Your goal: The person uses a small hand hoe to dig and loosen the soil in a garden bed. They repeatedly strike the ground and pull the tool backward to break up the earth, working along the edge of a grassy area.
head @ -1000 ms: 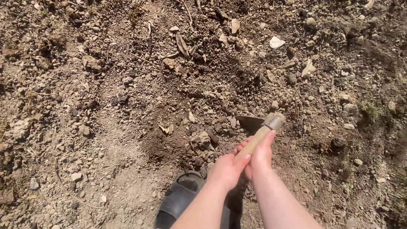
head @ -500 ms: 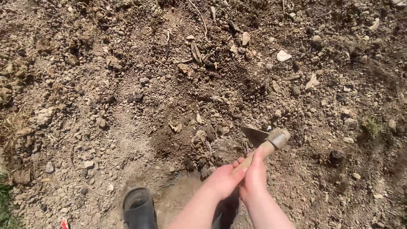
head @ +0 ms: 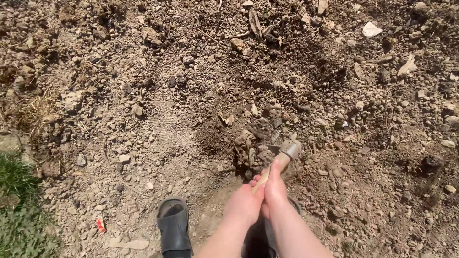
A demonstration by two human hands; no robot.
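1. Swinging lower now than half a second back: hoe head (head: pixel 286 149) biting into the clod (head: pixel 248 150) instead of hanging clear above the dirt, dark sandal (head: pixel 173 227) sliding further into view at bottom centre.
2. Gripping the wooden handle (head: pixel 271 169) with both hands stacked, left hand (head: pixel 243 206) lower and nearer the body, right hand (head: pixel 276 188) higher, thumb lying along the shaft; fingers of both curled shut around the wood, pressed together, not spread.
3. Sitting blade-down at the near edge of the darker, freshly turned patch of soil (head: pixel 224 129), just ahead of the feet.
4. Judging the stroke: keeping the pull short and toward the body, breaking the lump rather than dragging it.
5. Keeping the sandal well back from the blade's line, probably the main risk here.
6. Watching for loose stones (head: pixel 371 30) deflecting the edge.
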